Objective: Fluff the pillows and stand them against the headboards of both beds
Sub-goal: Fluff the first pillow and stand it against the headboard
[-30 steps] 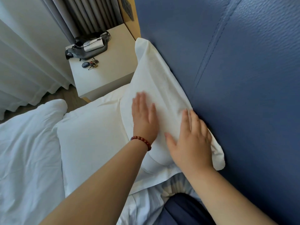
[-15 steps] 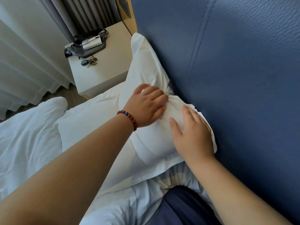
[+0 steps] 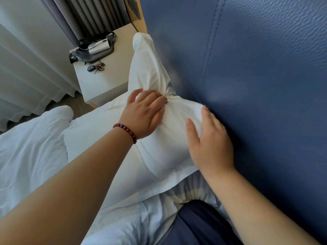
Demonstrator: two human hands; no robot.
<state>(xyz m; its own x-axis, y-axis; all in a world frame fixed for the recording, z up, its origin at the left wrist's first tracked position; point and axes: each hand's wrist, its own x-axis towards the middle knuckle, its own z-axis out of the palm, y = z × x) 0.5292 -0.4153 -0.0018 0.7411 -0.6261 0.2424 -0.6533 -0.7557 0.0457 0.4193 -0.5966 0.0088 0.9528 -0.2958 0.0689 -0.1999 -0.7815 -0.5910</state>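
Two pillows showed on the bed, one lying flat [image 3: 99, 131] toward the bed's left edge beside the rumpled duvet [image 3: 30, 156], the other propped upright [image 3: 150, 82] against the blue headboard [image 3: 247, 85] at the bed's head. Behind them, a nightstand [image 3: 109, 80] carried keys [image 3: 96, 68] and a dark pouch [image 3: 92, 53]. The left hand [image 3: 144, 114], a bead bracelet [image 3: 126, 130] at its wrist, had its fingers [image 3: 155, 101] curled and bunching the upright pillow's cloth. The right hand [image 3: 210, 144] lay flat and spread against that pillow's near end, gripping nothing. By my reading, fluffing of this pillow was under way. The next move would call for plumping it evenly so it stood unaided, then raising the flat pillow beside it.
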